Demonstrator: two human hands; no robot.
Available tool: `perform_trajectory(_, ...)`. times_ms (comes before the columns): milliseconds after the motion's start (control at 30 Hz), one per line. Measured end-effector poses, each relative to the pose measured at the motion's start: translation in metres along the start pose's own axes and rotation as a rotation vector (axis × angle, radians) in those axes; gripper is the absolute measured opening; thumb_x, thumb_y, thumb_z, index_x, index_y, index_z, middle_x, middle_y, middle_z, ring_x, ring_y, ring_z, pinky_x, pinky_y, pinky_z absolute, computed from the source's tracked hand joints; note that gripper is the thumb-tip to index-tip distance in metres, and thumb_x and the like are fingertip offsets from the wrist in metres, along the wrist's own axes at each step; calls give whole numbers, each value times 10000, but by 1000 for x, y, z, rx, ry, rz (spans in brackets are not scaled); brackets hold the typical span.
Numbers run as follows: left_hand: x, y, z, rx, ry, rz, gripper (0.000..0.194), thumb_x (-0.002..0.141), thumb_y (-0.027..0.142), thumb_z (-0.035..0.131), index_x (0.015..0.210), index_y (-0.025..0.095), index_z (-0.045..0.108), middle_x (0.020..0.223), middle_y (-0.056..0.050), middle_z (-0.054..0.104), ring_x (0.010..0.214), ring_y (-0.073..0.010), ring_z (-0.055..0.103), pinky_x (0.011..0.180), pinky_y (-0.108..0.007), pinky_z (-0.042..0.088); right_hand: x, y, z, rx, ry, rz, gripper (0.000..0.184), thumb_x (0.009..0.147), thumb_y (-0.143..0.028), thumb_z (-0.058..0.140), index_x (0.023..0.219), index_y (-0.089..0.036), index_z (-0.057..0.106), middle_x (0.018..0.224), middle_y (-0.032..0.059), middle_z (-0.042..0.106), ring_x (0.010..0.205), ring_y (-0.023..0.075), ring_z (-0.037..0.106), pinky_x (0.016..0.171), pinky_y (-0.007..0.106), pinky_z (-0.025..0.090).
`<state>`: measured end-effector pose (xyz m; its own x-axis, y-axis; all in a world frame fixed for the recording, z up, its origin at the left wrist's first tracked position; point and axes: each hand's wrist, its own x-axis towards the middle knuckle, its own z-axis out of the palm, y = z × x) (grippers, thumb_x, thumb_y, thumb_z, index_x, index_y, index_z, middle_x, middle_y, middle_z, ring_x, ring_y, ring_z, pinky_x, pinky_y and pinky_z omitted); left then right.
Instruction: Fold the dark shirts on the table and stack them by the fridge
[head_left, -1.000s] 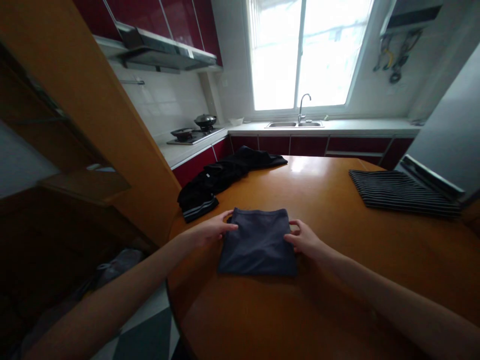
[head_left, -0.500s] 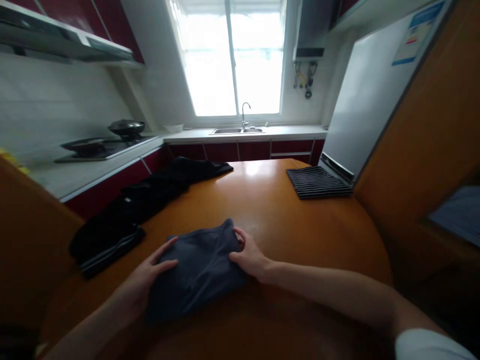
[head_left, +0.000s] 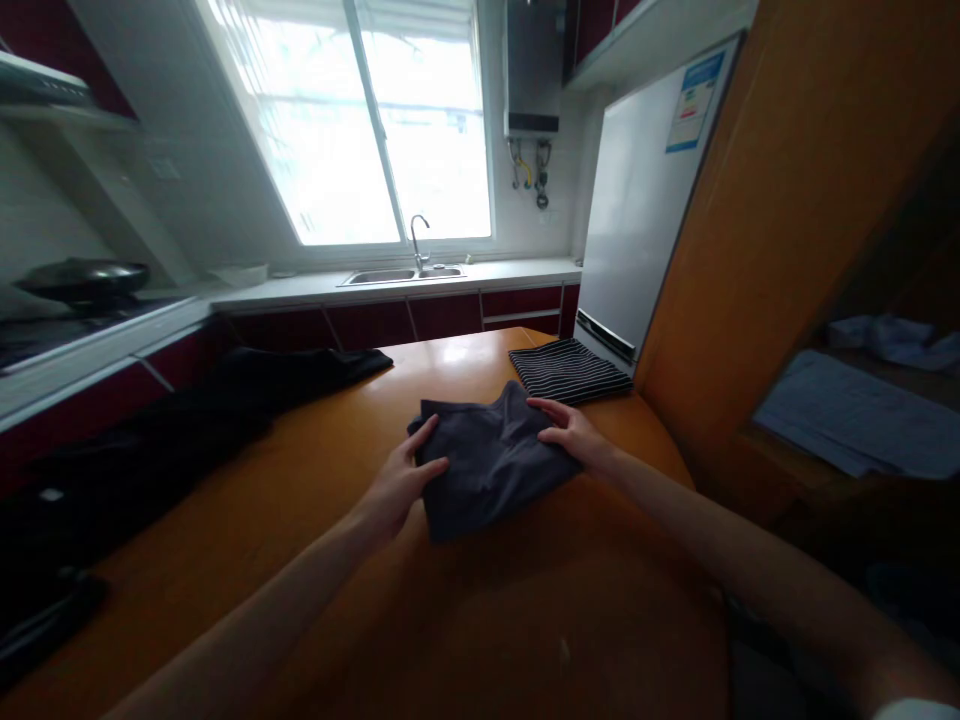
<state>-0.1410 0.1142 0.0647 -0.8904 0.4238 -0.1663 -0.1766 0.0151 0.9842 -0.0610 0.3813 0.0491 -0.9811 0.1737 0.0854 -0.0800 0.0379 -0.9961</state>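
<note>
Grey folded cloth (head_left: 487,465), gripped at opposite sides by left hand (head_left: 394,488) and right hand (head_left: 579,438); probably light, limp, best held at 2 side edges.

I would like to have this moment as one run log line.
left hand: holds gray cloth; right hand: holds its opposite side; beyond: striped cloth on table; at left: black garment on table

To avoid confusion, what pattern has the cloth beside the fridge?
The cloth has light stripes on black; head view.
</note>
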Motion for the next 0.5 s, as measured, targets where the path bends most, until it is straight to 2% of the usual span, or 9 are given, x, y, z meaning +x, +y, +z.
perform_trajectory(100,62,12,45,7,-119,77,941,758,98,772,1559,291,319,1385,-104,592,1108,-244,668,924,-338,579,30,-9,-57,-76,54,-81,698,687,-145,583,1382,-200,550,1410,69,597,1238,218,589,1004,335,494)
perform_trajectory(167,105,19,73,19,-179,98,959,771,119,772,1571,309,279,1369,-108,599,1079,-250,674,869,-340,594,55,-13,-93,-97,96,-119,702,692,-142,578,1392,-174,540,1436,83,573,1230,212,592,1010,332,484)
perform_trajectory(267,166,27,111,17,-232,152,982,755,115,784,1573,300,271,1363,-121,599,1041,-244,682,796,-302,594,92,-16,-138,-198,164,-103,707,720,-138,549,1425,-162,511,1427,94,579,1156,203,632,976,338,503)
perform_trajectory(400,227,22,148,4,-284,137,966,773,75,725,1583,273,237,1355,-137,599,929,-203,699,708,-257,578,130,-9,-182,-382,250,-37,722,763,-130,494,1483,-149,439,1402,110,597,1041,189,676,928,340,526)
perform_trajectory(500,256,4,163,14,-308,134,975,790,53,670,1599,232,156,1351,-169,596,842,-169,695,666,-238,564,150,8,-201,-437,264,-31,715,746,-96,485,1460,-99,455,1409,141,586,1102,189,656,967,335,503)
